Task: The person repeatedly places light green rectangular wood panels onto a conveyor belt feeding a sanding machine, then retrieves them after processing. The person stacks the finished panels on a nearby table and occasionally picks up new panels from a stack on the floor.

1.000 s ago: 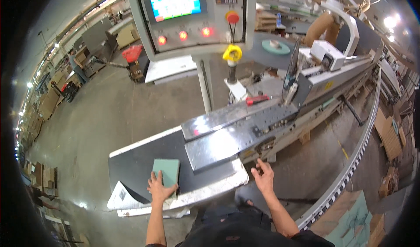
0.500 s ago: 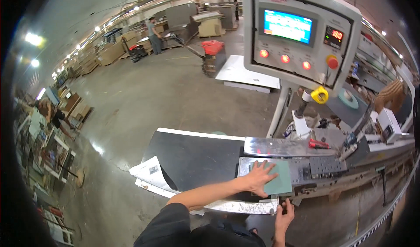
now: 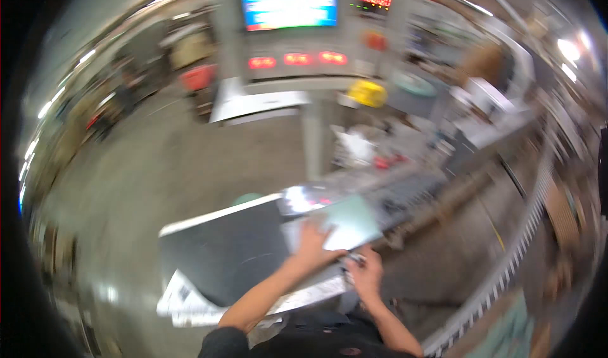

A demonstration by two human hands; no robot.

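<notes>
A pale green sheet [image 3: 356, 223] lies tilted on the metal work surface, its face catching the light. My left hand [image 3: 313, 242] rests at its left side with fingers stretched out and the thumb along the near edge. Just below the sheet's near corner, my right hand [image 3: 365, 274] is closed at the bench edge. Its fingers are curled round a small dark and metallic part, too blurred to name. To the left of both hands lies a black table mat [image 3: 221, 247] with a white border.
A control panel [image 3: 297, 41] with a lit screen and red buttons stands ahead on a post [image 3: 315, 136]. A yellow object [image 3: 367, 94] hangs beneath it. The machine bed [image 3: 405, 196] stretches right. A curled white paper [image 3: 187, 294] lies at the mat's near left corner.
The view has swung to the right and blurred. My left hand has shifted from on top of the green sheet to its left side. My right hand has come up to the bench edge and closed.
</notes>
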